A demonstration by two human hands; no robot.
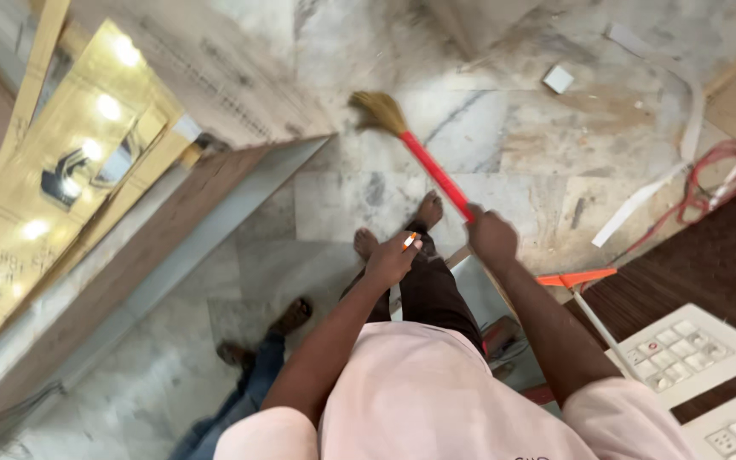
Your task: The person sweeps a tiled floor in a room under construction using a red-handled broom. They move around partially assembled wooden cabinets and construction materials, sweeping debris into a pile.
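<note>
Head view, marble floor (504, 145), broom (411, 140), wooden panel (172, 230)

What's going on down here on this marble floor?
A person stands barefoot on a grey-veined marble floor. Their right hand grips the red handle of a straw-bristled broom, whose brush end rests on the floor ahead of their feet. Their left hand holds a small orange-and-white pen-like object. Another person's legs in blue jeans and sandals stand to the left. A red cable lies coiled to the right.
</note>
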